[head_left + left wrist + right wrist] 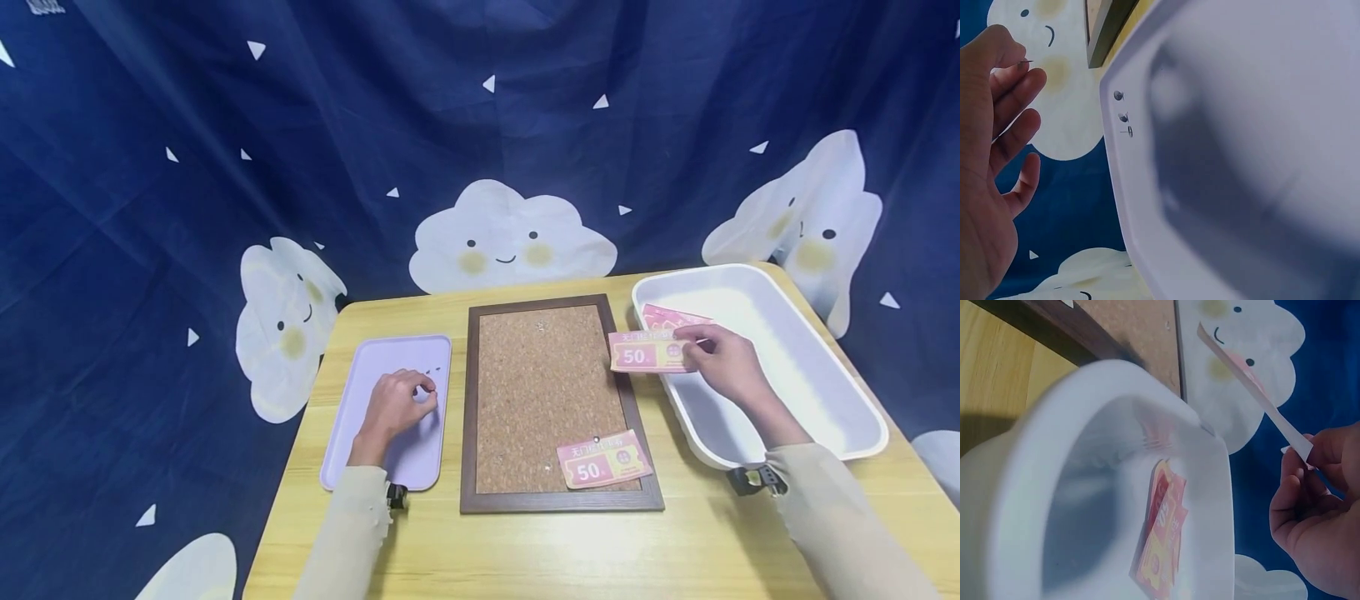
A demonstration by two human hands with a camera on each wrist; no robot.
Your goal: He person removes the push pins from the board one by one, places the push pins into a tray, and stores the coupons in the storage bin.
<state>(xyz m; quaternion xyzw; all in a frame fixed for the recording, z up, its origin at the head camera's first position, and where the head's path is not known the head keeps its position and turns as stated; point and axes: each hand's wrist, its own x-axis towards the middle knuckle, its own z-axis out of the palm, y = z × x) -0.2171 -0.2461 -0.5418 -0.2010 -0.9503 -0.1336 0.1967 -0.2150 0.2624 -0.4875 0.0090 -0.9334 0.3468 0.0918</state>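
Over the lilac tray (363,375), my left hand (396,407) pinches a thumbtack (1027,61) between thumb and forefinger, its thin point sticking out in the left wrist view. Several more thumbtacks (1124,117) lie near the tray's edge. My right hand (723,365) grips a pink and yellow paper coupon (637,355) marked 50 by its right end. This coupon hangs above the gap between the white bin (813,375) and the framed corkboard (540,383). A matching coupon (600,467) lies slightly tilted at the board's lower right, with a tack (596,439) at its top edge.
More coupons (1163,537) lie inside the white bin, whose raised walls stand beside the board. Small clear or silvery pins (541,326) dot the cork. A wooden table (570,550) bears everything, with a dark blue cloud-print curtain (360,100) behind.
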